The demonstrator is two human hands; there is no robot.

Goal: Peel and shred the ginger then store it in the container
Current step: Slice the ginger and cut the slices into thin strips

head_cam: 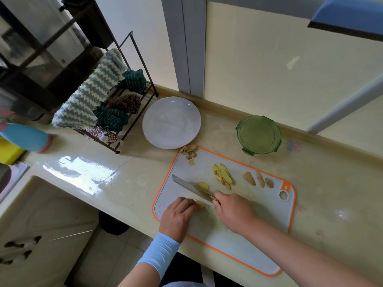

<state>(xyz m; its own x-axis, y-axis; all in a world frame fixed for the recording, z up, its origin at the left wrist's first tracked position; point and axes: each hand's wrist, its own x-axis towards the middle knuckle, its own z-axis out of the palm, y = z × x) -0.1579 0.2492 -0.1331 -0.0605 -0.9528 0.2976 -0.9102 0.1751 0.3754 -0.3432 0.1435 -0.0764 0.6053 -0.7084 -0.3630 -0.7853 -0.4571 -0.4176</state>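
On the grey, orange-rimmed cutting board (259,220) my left hand (178,216) holds down a piece of ginger (198,203) with curled fingers. My right hand (233,210) grips the handle of a knife (189,186), whose blade lies across the board beside the ginger; a yellow slice (203,185) sits against the blade. A pile of peeled ginger slices (222,175) lies mid-board, three unpeeled knobs (257,179) to its right, and peel scraps (189,152) at the far-left corner. The green lidded container (259,134) stands behind the board.
A white plate (171,122) sits behind the board's left corner. A wire rack (122,112) with a towel and cloths stands to the left, and a blue bottle (24,137) lies further left. The counter's front edge runs just under the board.
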